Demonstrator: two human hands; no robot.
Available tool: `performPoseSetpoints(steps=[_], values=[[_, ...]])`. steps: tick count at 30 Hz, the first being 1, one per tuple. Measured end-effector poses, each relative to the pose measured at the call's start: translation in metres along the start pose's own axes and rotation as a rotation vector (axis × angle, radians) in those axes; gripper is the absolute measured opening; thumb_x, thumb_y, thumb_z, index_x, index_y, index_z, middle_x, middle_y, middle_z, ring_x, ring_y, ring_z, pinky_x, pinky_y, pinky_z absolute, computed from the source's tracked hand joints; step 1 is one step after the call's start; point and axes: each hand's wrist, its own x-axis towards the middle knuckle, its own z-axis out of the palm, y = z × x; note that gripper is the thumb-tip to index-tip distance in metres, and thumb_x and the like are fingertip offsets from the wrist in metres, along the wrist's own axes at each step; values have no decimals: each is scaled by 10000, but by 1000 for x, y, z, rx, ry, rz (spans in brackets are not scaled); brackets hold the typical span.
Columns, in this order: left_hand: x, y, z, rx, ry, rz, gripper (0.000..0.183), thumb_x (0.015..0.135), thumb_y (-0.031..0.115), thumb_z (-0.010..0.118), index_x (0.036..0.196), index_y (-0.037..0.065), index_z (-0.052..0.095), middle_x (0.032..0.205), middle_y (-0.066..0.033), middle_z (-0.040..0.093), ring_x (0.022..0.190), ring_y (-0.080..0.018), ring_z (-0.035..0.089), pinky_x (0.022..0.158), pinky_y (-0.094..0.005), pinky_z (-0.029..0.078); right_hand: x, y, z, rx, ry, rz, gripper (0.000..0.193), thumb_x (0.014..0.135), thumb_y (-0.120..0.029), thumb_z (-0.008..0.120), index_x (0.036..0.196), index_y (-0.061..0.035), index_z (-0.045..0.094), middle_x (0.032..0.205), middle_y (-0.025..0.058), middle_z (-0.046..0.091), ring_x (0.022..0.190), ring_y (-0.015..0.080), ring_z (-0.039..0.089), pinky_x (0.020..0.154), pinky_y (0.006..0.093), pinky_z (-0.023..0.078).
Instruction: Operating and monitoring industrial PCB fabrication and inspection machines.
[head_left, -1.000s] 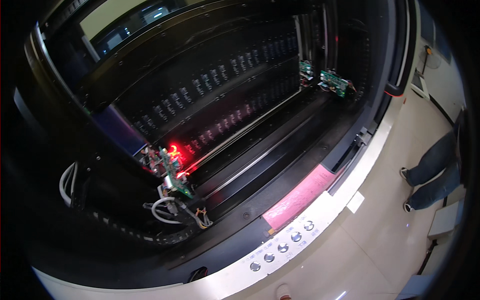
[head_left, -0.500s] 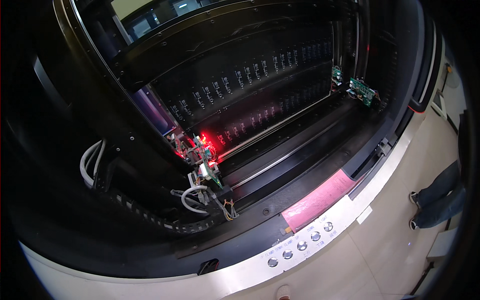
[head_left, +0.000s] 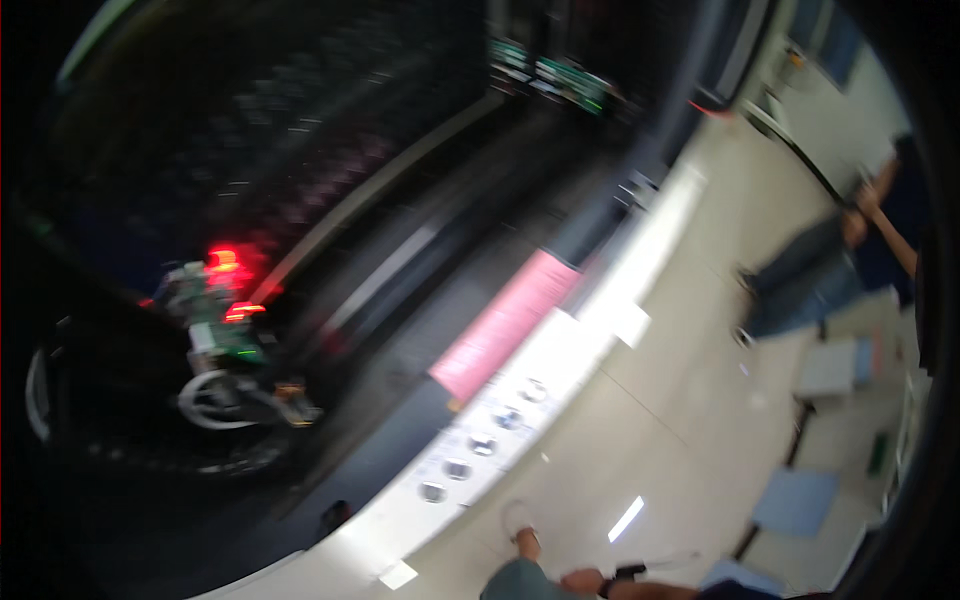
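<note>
At the lower edge, partly cut off and blurred, my right hand [head_left: 582,581] is closed by the dark handle of what looks like a screwdriver [head_left: 632,572]; its thin shaft points right. A dark band shows near the wrist. My left hand is out of view. Beside the right hand are grey-green shorts [head_left: 520,582] and a foot in a light shoe [head_left: 519,518]. Left of these runs a white panel [head_left: 570,345] with several round metal buttons [head_left: 482,443]. A pink sheet [head_left: 505,325] lies along its inner edge.
The large black machine interior [head_left: 380,190] is smeared by motion. Lit red lights [head_left: 225,262], a circuit board [head_left: 235,345] and a looped grey cable [head_left: 215,400] sit at its left; green boards [head_left: 575,85] are farther back. A person in jeans [head_left: 815,270] stands right, near seats [head_left: 795,500].
My view has swung right and down, so the machine shifts left in the picture. My right hand, the screwdriver and the shorts have come into view below; more of the other person and seats shows.
</note>
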Motion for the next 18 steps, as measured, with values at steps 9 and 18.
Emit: performPoseSetpoints(steps=[9, 18], values=[[-43, 145, 42, -122, -138, 46, 531, 977, 375, 309, 1387, 36, 308, 1416, -116, 337, 1260, -250, 350, 1013, -397, 284, 7, 55, -184, -19, 900, 234, 141, 841, -156, 505, 928, -83, 590, 922, 105, 617, 874, 294, 591, 741, 423, 486], [-129, 184, 34, -228, -241, -105, 524, 970, 384, 347, 1365, 39, 337, 1379, -120, 383, 1209, -256, 408, 961, -397, 348, 5, 95, -405, 136, 1368, 82, 506, 766, -79, 587, 1258, -63, 468, 1246, 140, 498, 1119, 304, 475, 915, 415, 402]])
